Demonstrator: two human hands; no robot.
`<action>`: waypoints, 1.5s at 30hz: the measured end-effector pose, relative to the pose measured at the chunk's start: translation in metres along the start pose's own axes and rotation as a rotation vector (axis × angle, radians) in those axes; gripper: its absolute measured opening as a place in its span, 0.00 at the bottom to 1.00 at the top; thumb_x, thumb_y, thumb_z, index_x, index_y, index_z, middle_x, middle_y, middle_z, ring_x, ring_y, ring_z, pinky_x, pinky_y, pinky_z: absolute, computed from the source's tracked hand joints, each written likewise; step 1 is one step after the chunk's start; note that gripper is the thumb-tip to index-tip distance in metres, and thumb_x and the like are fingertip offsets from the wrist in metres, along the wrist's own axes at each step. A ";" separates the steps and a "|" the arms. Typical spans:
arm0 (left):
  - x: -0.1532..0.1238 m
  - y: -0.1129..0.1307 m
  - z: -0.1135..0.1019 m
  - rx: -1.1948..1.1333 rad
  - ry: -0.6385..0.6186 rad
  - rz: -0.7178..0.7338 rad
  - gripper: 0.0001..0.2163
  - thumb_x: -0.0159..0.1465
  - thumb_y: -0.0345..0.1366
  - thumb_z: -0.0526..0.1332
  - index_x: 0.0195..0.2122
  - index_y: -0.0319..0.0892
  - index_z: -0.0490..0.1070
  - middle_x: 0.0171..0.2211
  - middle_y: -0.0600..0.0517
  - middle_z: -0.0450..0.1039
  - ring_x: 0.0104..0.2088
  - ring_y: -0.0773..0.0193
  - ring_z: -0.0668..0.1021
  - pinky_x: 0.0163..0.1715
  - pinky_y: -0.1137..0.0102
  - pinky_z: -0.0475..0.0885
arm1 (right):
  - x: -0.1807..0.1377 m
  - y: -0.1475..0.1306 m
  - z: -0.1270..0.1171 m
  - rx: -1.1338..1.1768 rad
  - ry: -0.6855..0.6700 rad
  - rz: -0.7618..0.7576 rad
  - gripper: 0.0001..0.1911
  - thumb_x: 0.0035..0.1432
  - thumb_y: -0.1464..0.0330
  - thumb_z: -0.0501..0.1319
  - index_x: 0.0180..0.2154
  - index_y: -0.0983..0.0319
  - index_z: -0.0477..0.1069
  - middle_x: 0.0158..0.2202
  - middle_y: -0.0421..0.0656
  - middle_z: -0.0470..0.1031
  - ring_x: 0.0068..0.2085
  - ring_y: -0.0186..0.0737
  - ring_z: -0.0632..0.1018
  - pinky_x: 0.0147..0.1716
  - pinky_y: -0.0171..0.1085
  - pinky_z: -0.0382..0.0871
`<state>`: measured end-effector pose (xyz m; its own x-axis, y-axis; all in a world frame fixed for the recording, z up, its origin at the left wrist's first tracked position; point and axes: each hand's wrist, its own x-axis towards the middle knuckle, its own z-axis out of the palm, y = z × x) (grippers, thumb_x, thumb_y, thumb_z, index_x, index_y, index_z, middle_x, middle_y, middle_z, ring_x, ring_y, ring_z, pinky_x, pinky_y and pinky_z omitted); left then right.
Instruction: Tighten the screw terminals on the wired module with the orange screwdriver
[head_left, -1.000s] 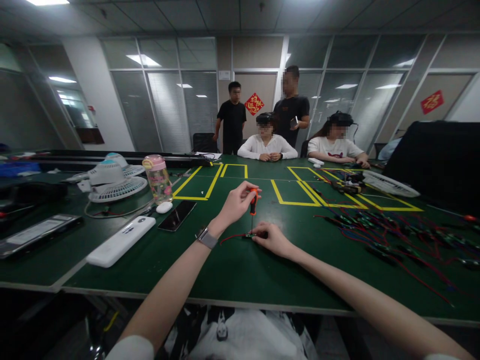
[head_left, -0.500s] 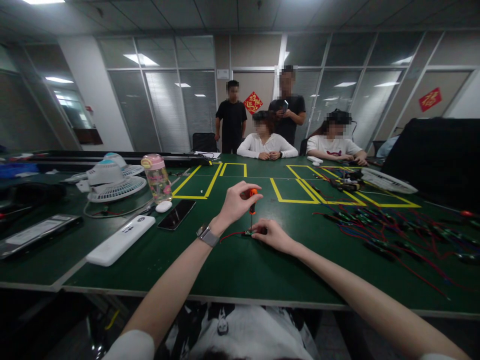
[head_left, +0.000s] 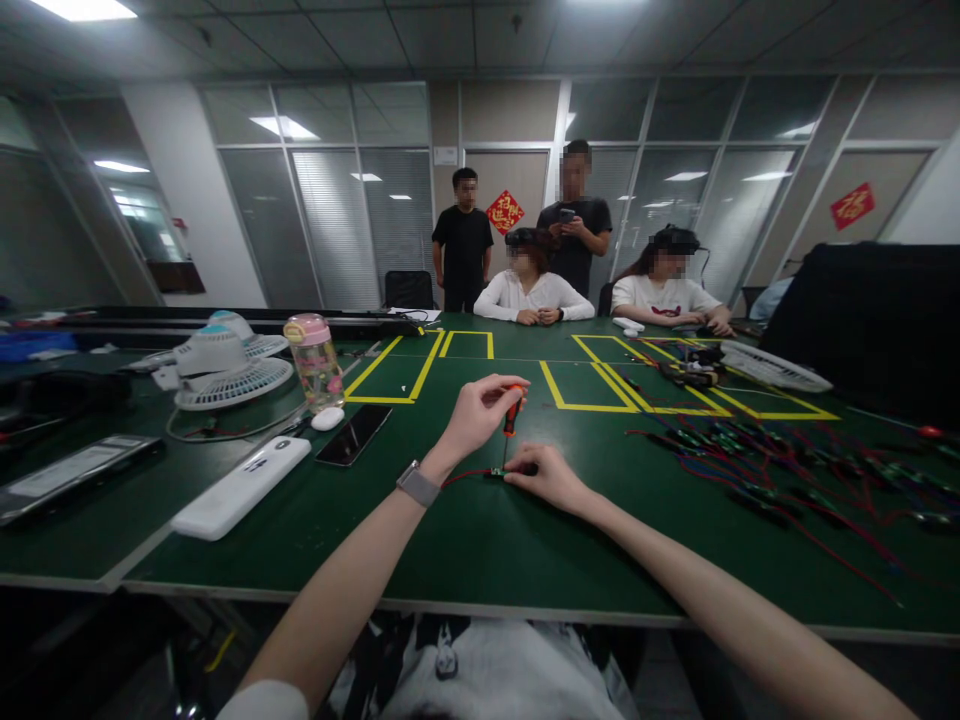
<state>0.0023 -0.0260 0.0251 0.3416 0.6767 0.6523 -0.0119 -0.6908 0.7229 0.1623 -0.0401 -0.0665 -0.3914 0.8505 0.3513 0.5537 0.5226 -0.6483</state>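
My left hand [head_left: 480, 412] grips the orange and black handle of a screwdriver [head_left: 513, 408] between thumb and fingers. The screwdriver leans slightly, its thin shaft pointing down at a small green circuit board [head_left: 495, 472] on the table. Whether the tip sits in a screw is too small to tell. My right hand [head_left: 551, 477] pinches the right end of the board and rests on the table top. A red wire [head_left: 463, 473] runs from the board's left end toward my left wrist.
Many wired circuit boards [head_left: 780, 470] lie tangled at the right. On the left are a black phone [head_left: 354, 435], a long white case [head_left: 244, 487], a pink-lidded bottle [head_left: 313, 365] and a white fan [head_left: 234, 383]. Yellow tape [head_left: 596, 407] marks the green table [head_left: 420, 560]. People sit and stand opposite.
My left fingers have closed further over the screwdriver's handle, and its top has tilted to the right. My right hand stays at the board.
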 end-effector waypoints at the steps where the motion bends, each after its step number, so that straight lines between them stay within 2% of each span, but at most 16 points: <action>1: 0.000 -0.001 0.001 0.021 0.016 0.008 0.11 0.63 0.39 0.58 0.40 0.39 0.74 0.36 0.48 0.72 0.32 0.67 0.77 0.33 0.72 0.74 | 0.000 0.000 0.000 0.007 0.003 -0.003 0.06 0.50 0.70 0.65 0.32 0.64 0.78 0.31 0.44 0.74 0.32 0.36 0.74 0.32 0.34 0.67; 4: 0.000 -0.002 0.002 0.136 0.075 0.036 0.09 0.60 0.40 0.61 0.37 0.41 0.76 0.33 0.51 0.67 0.31 0.69 0.73 0.27 0.76 0.71 | 0.000 0.000 0.000 0.017 0.008 -0.004 0.05 0.50 0.70 0.65 0.32 0.64 0.78 0.31 0.44 0.75 0.32 0.37 0.75 0.34 0.35 0.68; 6: 0.000 -0.001 0.001 0.200 0.092 0.052 0.09 0.59 0.40 0.62 0.36 0.42 0.76 0.32 0.51 0.66 0.31 0.69 0.72 0.27 0.76 0.71 | 0.000 -0.002 -0.001 0.015 0.007 0.002 0.05 0.51 0.70 0.65 0.32 0.64 0.78 0.31 0.44 0.74 0.33 0.37 0.75 0.34 0.35 0.68; 10: 0.001 0.003 -0.007 0.174 0.023 0.056 0.11 0.65 0.37 0.54 0.41 0.42 0.76 0.41 0.47 0.71 0.42 0.64 0.74 0.40 0.71 0.72 | 0.000 -0.005 -0.005 0.015 -0.036 0.006 0.06 0.51 0.70 0.65 0.33 0.63 0.79 0.32 0.44 0.74 0.33 0.37 0.75 0.34 0.35 0.68; 13: 0.004 0.003 -0.014 0.033 -0.069 0.017 0.12 0.65 0.36 0.54 0.43 0.41 0.75 0.47 0.46 0.72 0.49 0.60 0.74 0.46 0.66 0.72 | 0.001 -0.005 -0.008 0.020 -0.084 -0.003 0.07 0.52 0.70 0.63 0.35 0.63 0.79 0.33 0.45 0.74 0.33 0.36 0.74 0.34 0.35 0.68; 16: 0.006 -0.002 -0.017 -0.165 -0.091 -0.093 0.13 0.63 0.37 0.56 0.46 0.37 0.73 0.45 0.43 0.75 0.44 0.58 0.78 0.44 0.62 0.74 | 0.001 -0.004 -0.009 0.003 -0.083 -0.003 0.08 0.52 0.71 0.63 0.35 0.63 0.79 0.33 0.45 0.75 0.33 0.37 0.75 0.35 0.35 0.68; 19: 0.007 -0.007 -0.017 -0.201 -0.039 -0.122 0.13 0.61 0.37 0.60 0.43 0.36 0.74 0.41 0.43 0.77 0.39 0.60 0.80 0.42 0.63 0.75 | 0.000 -0.003 -0.007 0.001 -0.062 0.011 0.09 0.51 0.71 0.64 0.36 0.64 0.78 0.31 0.44 0.74 0.32 0.36 0.74 0.34 0.35 0.68; 23: 0.007 -0.008 -0.017 -0.105 0.012 -0.066 0.11 0.59 0.37 0.62 0.40 0.37 0.76 0.35 0.46 0.77 0.34 0.64 0.78 0.36 0.69 0.74 | 0.000 -0.001 -0.006 0.020 -0.053 0.022 0.07 0.50 0.71 0.64 0.34 0.64 0.78 0.30 0.44 0.75 0.31 0.35 0.74 0.32 0.35 0.68; 27: 0.005 -0.006 -0.017 0.139 0.101 0.035 0.09 0.55 0.39 0.66 0.34 0.40 0.78 0.30 0.52 0.70 0.30 0.69 0.73 0.29 0.74 0.69 | 0.000 0.000 -0.007 0.020 -0.049 0.009 0.06 0.50 0.70 0.64 0.33 0.63 0.78 0.31 0.43 0.74 0.31 0.35 0.74 0.32 0.34 0.68; 29: 0.003 -0.005 -0.016 0.236 0.124 0.069 0.09 0.57 0.40 0.64 0.36 0.42 0.78 0.30 0.52 0.68 0.31 0.68 0.72 0.30 0.74 0.68 | 0.000 -0.001 -0.007 0.020 -0.052 0.000 0.06 0.51 0.70 0.64 0.33 0.63 0.78 0.31 0.43 0.74 0.31 0.35 0.74 0.32 0.34 0.68; 31: 0.002 -0.004 -0.014 0.255 0.105 0.081 0.10 0.62 0.40 0.59 0.40 0.43 0.77 0.35 0.50 0.70 0.35 0.67 0.73 0.34 0.72 0.69 | 0.000 -0.001 -0.008 0.023 -0.062 -0.010 0.07 0.51 0.70 0.64 0.33 0.64 0.78 0.31 0.44 0.74 0.31 0.35 0.74 0.32 0.35 0.68; 34: 0.002 -0.003 -0.012 0.110 0.011 0.034 0.13 0.66 0.38 0.53 0.46 0.42 0.73 0.44 0.47 0.72 0.41 0.64 0.75 0.41 0.69 0.71 | 0.000 -0.001 -0.009 0.032 -0.079 -0.021 0.08 0.52 0.68 0.64 0.34 0.63 0.78 0.32 0.44 0.74 0.31 0.35 0.74 0.33 0.35 0.69; 36: 0.003 -0.004 -0.012 -0.001 -0.031 -0.017 0.14 0.65 0.38 0.54 0.48 0.41 0.72 0.43 0.46 0.74 0.39 0.63 0.77 0.40 0.68 0.72 | 0.000 0.000 -0.009 0.037 -0.080 -0.020 0.08 0.52 0.68 0.63 0.35 0.63 0.78 0.33 0.44 0.74 0.31 0.35 0.74 0.33 0.35 0.69; 38: 0.003 -0.006 -0.011 -0.004 -0.005 -0.031 0.13 0.63 0.38 0.58 0.45 0.40 0.74 0.39 0.47 0.75 0.36 0.64 0.77 0.37 0.69 0.73 | 0.000 0.001 -0.009 0.038 -0.076 -0.013 0.08 0.52 0.68 0.63 0.34 0.63 0.78 0.32 0.44 0.74 0.32 0.36 0.74 0.33 0.35 0.69; 42: 0.001 -0.007 -0.009 0.226 0.141 0.042 0.08 0.58 0.39 0.63 0.33 0.41 0.76 0.34 0.50 0.70 0.34 0.66 0.74 0.33 0.72 0.70 | 0.000 0.000 -0.008 0.040 -0.074 -0.008 0.08 0.52 0.68 0.64 0.34 0.63 0.78 0.32 0.44 0.74 0.32 0.36 0.74 0.33 0.35 0.68; 45: 0.001 -0.007 -0.008 0.276 0.131 0.066 0.09 0.63 0.38 0.57 0.38 0.42 0.76 0.38 0.49 0.70 0.39 0.65 0.74 0.41 0.71 0.70 | 0.000 0.000 -0.009 0.041 -0.071 -0.018 0.07 0.52 0.69 0.64 0.34 0.63 0.78 0.32 0.44 0.74 0.31 0.35 0.74 0.33 0.35 0.68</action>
<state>-0.0050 -0.0190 0.0226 0.2243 0.6425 0.7327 0.2317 -0.7655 0.6003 0.1687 -0.0397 -0.0606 -0.4533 0.8339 0.3149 0.5160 0.5336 -0.6701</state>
